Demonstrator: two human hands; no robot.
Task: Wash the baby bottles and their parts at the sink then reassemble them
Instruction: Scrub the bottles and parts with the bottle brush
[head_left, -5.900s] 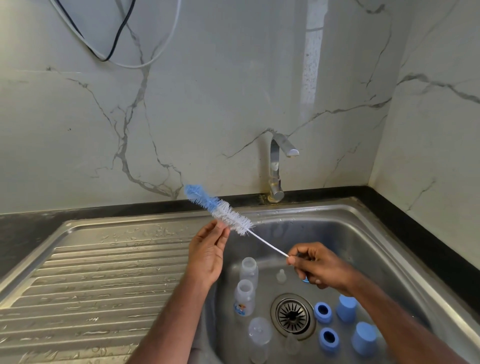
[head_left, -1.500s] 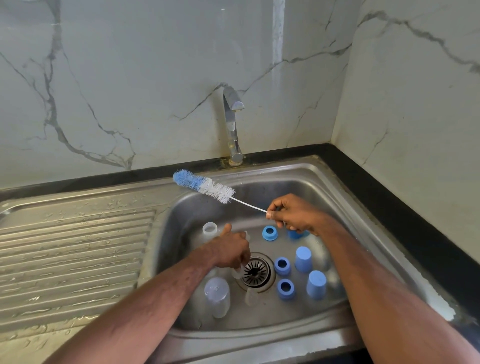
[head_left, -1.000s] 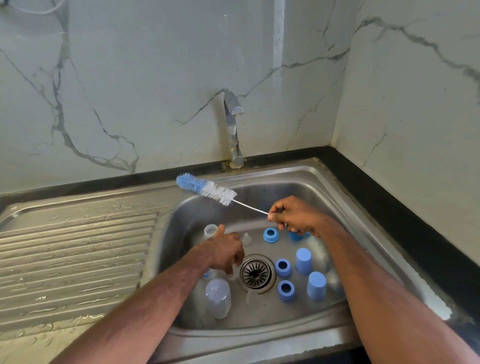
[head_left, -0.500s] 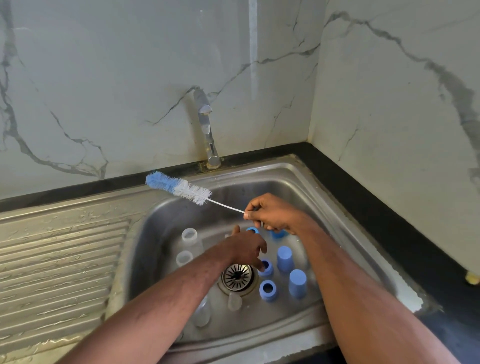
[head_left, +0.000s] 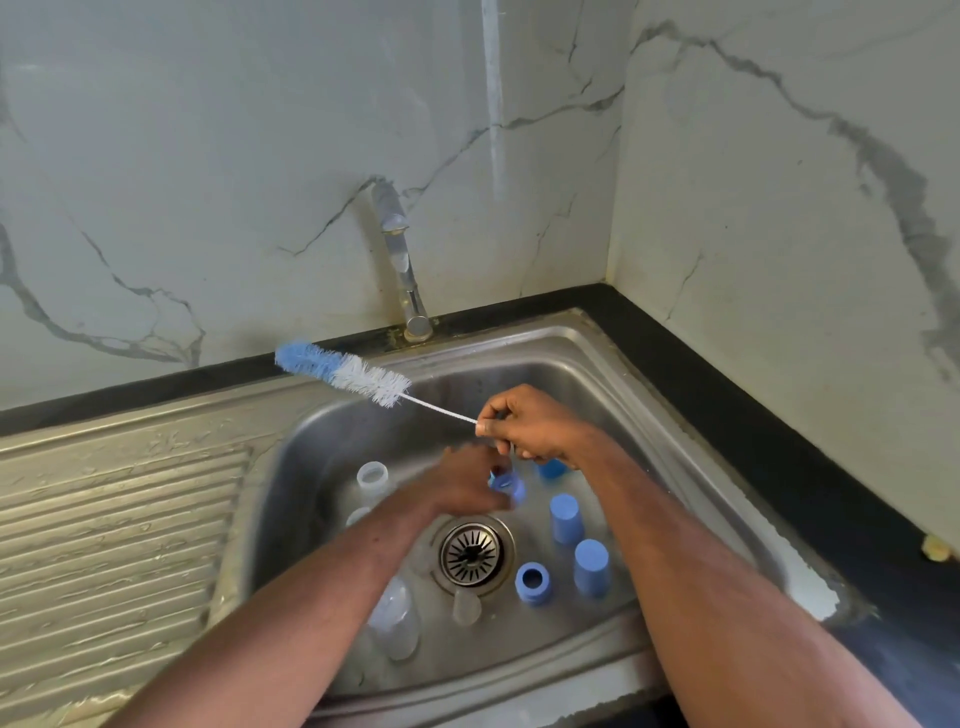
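My right hand (head_left: 535, 426) pinches the wire handle of a blue and white bottle brush (head_left: 343, 371), held over the back of the steel sink (head_left: 623, 395). Lower down, my left hand (head_left: 467, 486) grips a blue collar ring (head_left: 509, 486) just above the drain (head_left: 471, 553). Clear bottles lie in the basin: one (head_left: 373, 475) at the left, one (head_left: 397, 618) near the front. Another blue ring (head_left: 532, 582) and two blue caps (head_left: 565, 517) (head_left: 591, 566) stand right of the drain. A clear teat (head_left: 466, 605) lies at the front.
A chrome tap (head_left: 402, 260) rises behind the basin, no water running. A ribbed, wet drainboard (head_left: 114, 535) spreads to the left. Black countertop (head_left: 769, 447) borders the sink at the right, marble walls meet in the corner. A further blue part (head_left: 551, 469) sits under my right hand.
My left hand moved from the bottles at the left across the drain and took hold of a blue ring, lifting it slightly. The brush stays held in my right hand.
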